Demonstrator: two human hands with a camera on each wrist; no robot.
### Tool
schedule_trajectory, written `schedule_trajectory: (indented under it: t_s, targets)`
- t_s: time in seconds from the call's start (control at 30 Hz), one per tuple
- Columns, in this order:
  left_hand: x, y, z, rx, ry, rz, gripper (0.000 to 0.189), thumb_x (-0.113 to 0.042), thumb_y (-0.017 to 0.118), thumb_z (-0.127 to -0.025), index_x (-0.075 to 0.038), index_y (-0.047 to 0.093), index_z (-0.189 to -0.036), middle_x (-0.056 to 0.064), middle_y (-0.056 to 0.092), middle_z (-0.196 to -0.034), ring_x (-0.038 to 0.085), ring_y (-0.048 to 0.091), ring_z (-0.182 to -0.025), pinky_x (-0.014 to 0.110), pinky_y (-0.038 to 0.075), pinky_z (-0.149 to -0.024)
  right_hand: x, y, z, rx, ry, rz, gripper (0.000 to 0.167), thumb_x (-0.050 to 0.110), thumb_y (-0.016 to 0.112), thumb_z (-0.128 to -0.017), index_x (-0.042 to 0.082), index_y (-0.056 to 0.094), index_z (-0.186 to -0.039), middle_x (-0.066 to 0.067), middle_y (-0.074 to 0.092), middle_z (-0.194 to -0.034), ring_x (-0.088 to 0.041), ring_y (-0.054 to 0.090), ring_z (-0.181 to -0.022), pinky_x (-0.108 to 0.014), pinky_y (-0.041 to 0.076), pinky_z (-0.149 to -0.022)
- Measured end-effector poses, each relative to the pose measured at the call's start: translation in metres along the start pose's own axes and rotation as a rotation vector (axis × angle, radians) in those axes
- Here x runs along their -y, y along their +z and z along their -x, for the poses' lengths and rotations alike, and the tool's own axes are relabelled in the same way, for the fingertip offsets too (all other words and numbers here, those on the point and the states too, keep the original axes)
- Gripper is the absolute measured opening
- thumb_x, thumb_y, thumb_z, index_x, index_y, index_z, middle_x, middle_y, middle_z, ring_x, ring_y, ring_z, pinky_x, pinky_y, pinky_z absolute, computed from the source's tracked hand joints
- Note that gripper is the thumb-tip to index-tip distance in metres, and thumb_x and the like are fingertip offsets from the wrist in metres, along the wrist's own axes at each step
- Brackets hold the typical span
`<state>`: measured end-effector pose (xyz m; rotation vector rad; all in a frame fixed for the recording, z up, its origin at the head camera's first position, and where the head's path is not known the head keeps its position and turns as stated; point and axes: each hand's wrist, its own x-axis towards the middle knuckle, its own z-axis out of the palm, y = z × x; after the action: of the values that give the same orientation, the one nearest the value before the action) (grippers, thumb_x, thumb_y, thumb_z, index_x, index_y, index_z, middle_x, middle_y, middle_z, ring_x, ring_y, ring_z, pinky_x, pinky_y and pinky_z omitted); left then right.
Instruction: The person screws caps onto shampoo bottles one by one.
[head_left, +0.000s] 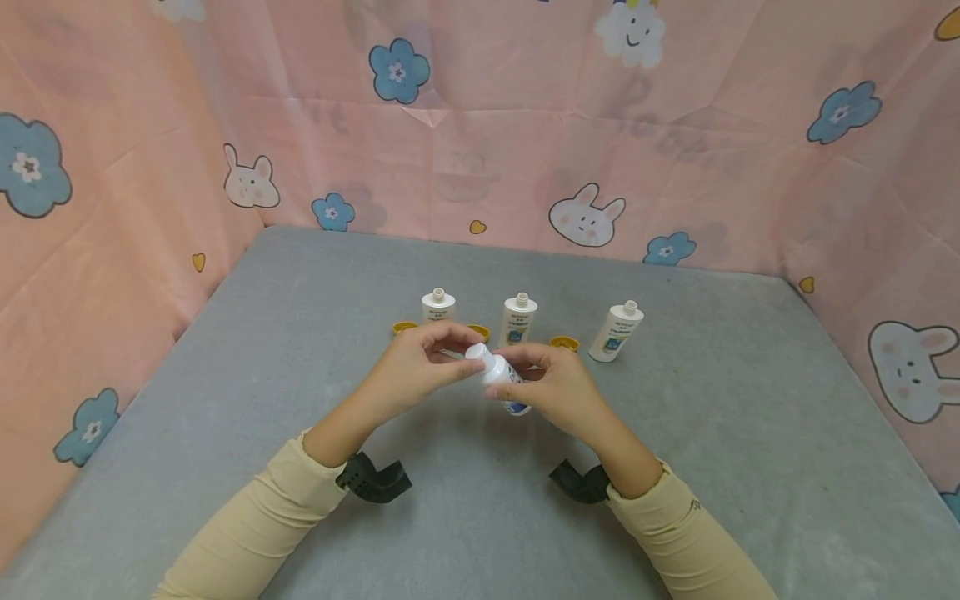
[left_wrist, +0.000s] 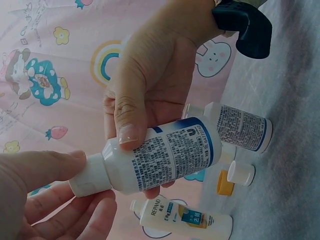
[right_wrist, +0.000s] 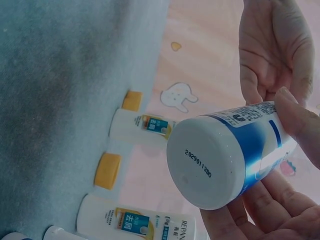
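Note:
Over the middle of the table, both hands hold a tilted white bottle (head_left: 492, 368) with a blue-and-white label. The left hand (head_left: 423, 360) pinches its white cap (left_wrist: 91, 175) between thumb and fingers. Around the body, the right hand (head_left: 561, 390) curls its fingers, with the thumb (left_wrist: 131, 132) lying on the label. Turned toward the right wrist camera, the bottle's base (right_wrist: 205, 162) shows printed digits. The cap sits on the bottle's neck; whether it is loose cannot be seen.
Behind the hands stand a left bottle (head_left: 438, 303), a middle bottle (head_left: 519, 317) and a right bottle (head_left: 617, 332), white with capless necks. Yellow caps (head_left: 564, 342) lie among them. The left wrist view shows a white cylindrical piece (left_wrist: 241, 172). A patterned pink cloth (head_left: 480, 150) borders the table (head_left: 720, 433).

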<state>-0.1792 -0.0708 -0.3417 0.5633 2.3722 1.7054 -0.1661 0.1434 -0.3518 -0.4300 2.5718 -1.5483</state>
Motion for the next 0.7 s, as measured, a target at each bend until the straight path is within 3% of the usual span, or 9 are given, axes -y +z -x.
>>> schedule_trajectory:
  t_s: [0.27, 0.5, 0.7]
  targets:
    - [-0.0003, 0.0002, 0.0002, 0.032, -0.009, 0.04, 0.037, -0.016, 0.075, -0.089, -0.004, 0.066, -0.123, 0.01, 0.068, -0.121, 0.02, 0.07, -0.099, 0.032, 0.06, -0.086, -0.0006, -0.0003, -0.0002, -0.002, 0.006, -0.005, 0.039, 0.016, 0.085, -0.079, 0.004, 0.073, -0.114, -0.012, 0.073, -0.116, -0.024, 0.068, -0.105, -0.04, 0.059, -0.093]
    - [0.0001, 0.0024, -0.0005, -0.005, -0.026, 0.028, 0.028, -0.018, 0.078, -0.087, -0.007, 0.068, -0.111, 0.009, 0.069, -0.111, 0.018, 0.069, -0.093, 0.031, 0.059, -0.082, 0.0001, 0.0002, -0.0001, 0.004, 0.004, 0.008, 0.039, 0.016, 0.085, -0.079, 0.004, 0.073, -0.114, -0.011, 0.072, -0.117, -0.024, 0.067, -0.106, -0.041, 0.059, -0.093]
    - [0.0004, 0.0031, -0.0006, -0.012, -0.012, 0.008, 0.026, -0.016, 0.078, -0.087, -0.006, 0.069, -0.11, 0.009, 0.07, -0.11, 0.019, 0.068, -0.096, 0.031, 0.06, -0.081, 0.0012, 0.0004, 0.0006, 0.004, 0.004, 0.012, 0.039, 0.016, 0.085, -0.079, 0.004, 0.073, -0.114, -0.012, 0.072, -0.117, -0.024, 0.067, -0.106, -0.042, 0.058, -0.095]
